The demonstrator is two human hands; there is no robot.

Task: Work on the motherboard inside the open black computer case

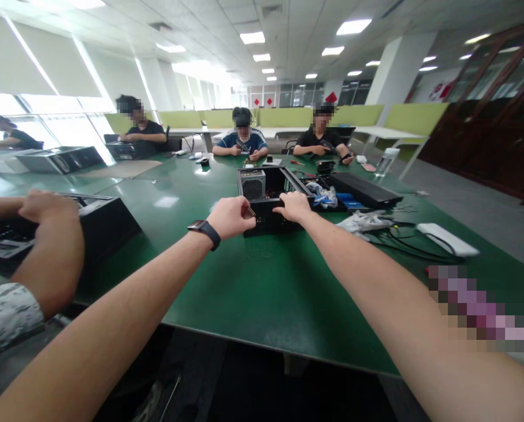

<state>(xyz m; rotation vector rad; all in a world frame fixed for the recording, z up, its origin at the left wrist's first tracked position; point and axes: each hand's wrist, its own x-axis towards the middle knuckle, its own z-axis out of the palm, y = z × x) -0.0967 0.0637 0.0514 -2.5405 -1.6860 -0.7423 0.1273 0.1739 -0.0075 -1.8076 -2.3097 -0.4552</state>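
An open black computer case (262, 220) lies on the green table (262, 281) in front of me, with a grey power supply (252, 183) in its far left corner. My left hand (231, 215), a dark watch on its wrist, is closed at the case's near edge, and a thin dark tool tip pokes out of the fingers. My right hand (295, 206) rests on the near edge of the case with its fingers curled over the rim.
A co-worker's arm (53, 246) reaches over another black case (99, 225) at left. Cables and a white power strip (446, 239) lie at right, beside a black side panel (363, 189). Three people sit working at the table's far side.
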